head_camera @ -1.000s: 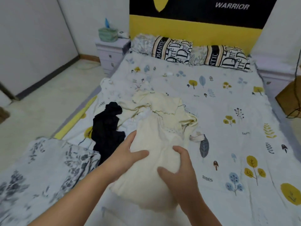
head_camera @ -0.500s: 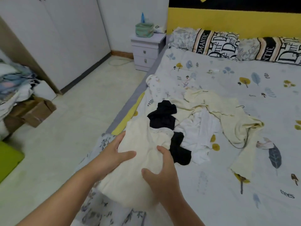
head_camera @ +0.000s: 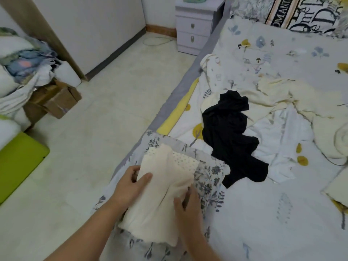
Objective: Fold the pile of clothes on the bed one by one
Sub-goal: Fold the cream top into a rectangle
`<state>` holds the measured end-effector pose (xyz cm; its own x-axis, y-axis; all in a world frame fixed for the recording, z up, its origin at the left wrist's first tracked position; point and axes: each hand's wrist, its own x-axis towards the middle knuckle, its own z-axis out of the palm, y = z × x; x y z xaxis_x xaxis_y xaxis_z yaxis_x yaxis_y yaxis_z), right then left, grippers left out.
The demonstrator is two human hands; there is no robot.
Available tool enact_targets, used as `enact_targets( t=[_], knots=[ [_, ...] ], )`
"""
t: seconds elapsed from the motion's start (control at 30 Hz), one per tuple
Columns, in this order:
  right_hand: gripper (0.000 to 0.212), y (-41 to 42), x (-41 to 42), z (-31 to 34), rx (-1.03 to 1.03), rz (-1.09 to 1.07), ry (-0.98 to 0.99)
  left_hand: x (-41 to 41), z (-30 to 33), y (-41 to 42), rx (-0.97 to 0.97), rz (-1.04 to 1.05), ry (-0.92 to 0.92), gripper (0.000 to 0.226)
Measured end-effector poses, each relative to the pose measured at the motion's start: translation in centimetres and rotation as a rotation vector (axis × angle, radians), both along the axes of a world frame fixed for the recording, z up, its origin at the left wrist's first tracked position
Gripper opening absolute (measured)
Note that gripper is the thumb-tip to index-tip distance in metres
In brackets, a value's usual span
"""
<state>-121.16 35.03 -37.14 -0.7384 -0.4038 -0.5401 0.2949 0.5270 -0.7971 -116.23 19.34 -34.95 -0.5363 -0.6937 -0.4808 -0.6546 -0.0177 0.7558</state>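
While both hands grip it, a folded cream garment (head_camera: 160, 200) sits at the near left corner of the bed (head_camera: 263, 213), on top of a grey-and-white floral cloth (head_camera: 209, 178) that covers that corner. The left hand (head_camera: 130, 185) holds the garment's left edge, thumb lying across the top of the fabric and fingers curled beneath; the right hand (head_camera: 188, 206) pinches the right edge, thumb on top and fingers tucked under the cloth. A dotted, perforated layer shows at the far end of the garment. Farther up the bed lies the rest of the pile: a crumpled black garment (head_camera: 231, 132) just beyond the floral cloth, a white piece (head_camera: 278, 134) under and to the right of it, and a pale yellow garment (head_camera: 293, 98) spread across the far right. The sheet carries a print of leaves and trees. Lettered pillows (head_camera: 301, 14) lie at the head of the bed, with a lilac bedside cabinet (head_camera: 195, 27) beside them on the floor. To the left, across the tiled floor, a cardboard box (head_camera: 56, 98) stands under a heap of bedding (head_camera: 20, 63), near a lime green mat (head_camera: 18, 162)
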Motion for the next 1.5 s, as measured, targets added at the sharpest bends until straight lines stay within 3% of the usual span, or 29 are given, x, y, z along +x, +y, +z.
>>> enact_targets(
  t=[0.1, 0.23, 0.37, 0.43, 0.53, 0.63, 0.8, 0.9, 1.03, 1.13, 1.3, 1.5],
  knots=[
    [0.038, -1.5, -1.3, 0.0, 0.016, -0.069, 0.01, -1.6, -0.8, -0.3, -0.121, -0.056, -0.024, 0.026],
    [0.042, -2.4, -2.3, 0.8, 0.032, -0.061, 0.2, -2.9, -1.2, -0.5, -0.394, -0.023, 0.051, 0.007],
    [0.045, -1.8, -2.7, 0.0, 0.167, -0.057, 0.326, -3.1, -1.3, -0.3, -0.61, 0.097, -0.094, 0.024],
    [0.049, -1.8, -2.3, -0.6, 0.317, -0.014, 0.477, -3.1, -1.7, 0.1, -0.88, -0.032, -0.069, 0.04],
    [0.056, -2.5, -0.4, -1.4, 0.383, 0.187, 0.715, -3.0, -3.2, 0.6, -1.12, -0.523, -0.007, 0.049],
    [0.065, -2.1, 1.0, -3.1, 0.482, 0.425, 0.723, -2.4, -5.8, -0.5, -1.057, -0.792, -0.205, 0.053],
    [0.065, -2.3, -0.5, -4.0, 0.523, 0.564, 0.489, -3.4, -6.5, -1.4, -0.932, -0.862, -0.386, 0.058],
    [0.053, -1.3, -2.9, -0.7, 0.451, 0.616, 0.425, -4.5, -5.4, -0.9, -1.045, -0.825, -0.34, 0.061],
    [0.043, 1.3, -6.6, 2.9, 0.322, 0.563, 0.401, -7.7, -1.5, 0.4, -1.194, -0.761, -0.184, 0.038],
    [0.034, 3.2, -9.9, 5.5, 0.277, 0.43, 0.356, -10.9, 1.5, 2.1, -1.045, -0.821, -0.131, 0.028],
    [0.029, 7.7, -15.1, 8.1, 0.341, 0.388, 0.375, -17.2, 5.2, 6.6, -0.682, -0.956, -0.086, 0.03],
    [0.032, 16.7, -22.2, 8.8, 0.475, 0.319, 0.351, -23.7, 6.7, 12.8, -0.629, -1.05, -0.045, 0.027]
  ],
)
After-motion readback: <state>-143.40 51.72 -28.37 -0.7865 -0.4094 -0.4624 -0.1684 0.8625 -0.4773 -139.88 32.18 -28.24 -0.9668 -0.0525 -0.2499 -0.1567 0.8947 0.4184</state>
